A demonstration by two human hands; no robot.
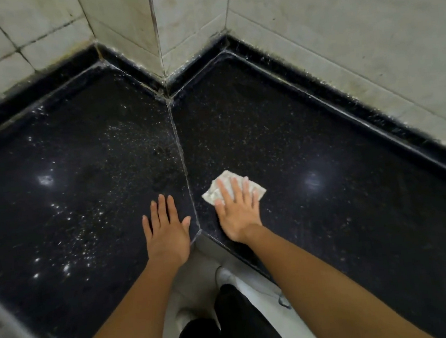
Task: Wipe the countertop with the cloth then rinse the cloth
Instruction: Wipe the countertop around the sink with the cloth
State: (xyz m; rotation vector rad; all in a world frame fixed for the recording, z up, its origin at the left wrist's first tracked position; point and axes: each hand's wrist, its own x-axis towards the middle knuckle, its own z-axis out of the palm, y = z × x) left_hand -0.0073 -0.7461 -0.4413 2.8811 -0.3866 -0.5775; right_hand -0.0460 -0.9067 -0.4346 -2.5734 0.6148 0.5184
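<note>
**Cloth under the right hand**

The right hand (238,211) is pressing flat, fingers straight, on the pale cloth (229,186), just right of the countertop (331,226) seam. The left hand (166,228) is resting flat beside it, holding nothing.

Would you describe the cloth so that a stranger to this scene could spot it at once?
On the black speckled countertop that wraps the tiled wall corner, follow the diagonal seam toward the near edge. Just right of it, the right hand presses flat on the cloth, the only pale, crumpled thing on the dark stone.
</note>
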